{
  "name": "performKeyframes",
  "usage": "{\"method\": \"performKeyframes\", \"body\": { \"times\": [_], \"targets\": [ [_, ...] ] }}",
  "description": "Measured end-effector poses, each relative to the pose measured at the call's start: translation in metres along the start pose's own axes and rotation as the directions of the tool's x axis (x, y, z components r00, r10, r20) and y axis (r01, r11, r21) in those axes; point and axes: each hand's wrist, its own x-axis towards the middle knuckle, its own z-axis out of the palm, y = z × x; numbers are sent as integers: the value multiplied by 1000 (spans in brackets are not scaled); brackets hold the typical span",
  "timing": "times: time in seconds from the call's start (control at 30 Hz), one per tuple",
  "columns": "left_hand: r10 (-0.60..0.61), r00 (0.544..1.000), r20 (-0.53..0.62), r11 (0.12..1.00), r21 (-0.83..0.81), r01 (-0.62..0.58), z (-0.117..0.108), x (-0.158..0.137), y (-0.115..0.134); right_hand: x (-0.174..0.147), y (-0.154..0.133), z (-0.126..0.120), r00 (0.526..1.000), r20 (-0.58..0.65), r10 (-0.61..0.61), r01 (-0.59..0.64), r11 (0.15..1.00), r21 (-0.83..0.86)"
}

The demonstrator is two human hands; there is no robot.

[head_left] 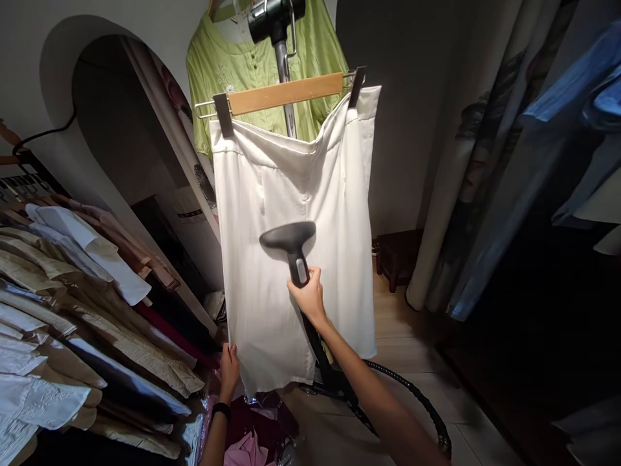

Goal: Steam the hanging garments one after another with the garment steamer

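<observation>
A white skirt (339,278) hangs by its waistband from a wooden clip hanger (286,94). My right hand (309,296) is wrapped round the handle of a black garment steamer head (290,238), which lies in front of the skirt's middle; whether it touches the cloth I cannot tell. Down at the skirt's lower left edge, my left hand (229,366) pinches the fabric, with a dark band on the wrist. The steamer's black hose (412,388) curves away at the lower right.
Behind the skirt hang a green top (223,58) and a metal pole (281,61). A rack of clothes (87,291) stands at left beside an arched mirror (111,129). Bagged garments (257,421) lie below. A small dark stool (398,255) and curtains (456,213) are at right.
</observation>
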Motion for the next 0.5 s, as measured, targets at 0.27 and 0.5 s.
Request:
{"method": "performKeyframes", "body": {
  "times": [0.27,0.5],
  "targets": [
    [44,999,27,998,-35,-43,-1,-2,-1,-75,101,7,981,159,109,-102,993,-53],
    [37,998,45,998,-53,-34,-2,-4,-1,-43,70,5,991,74,110,-107,994,-37]
  ]
}}
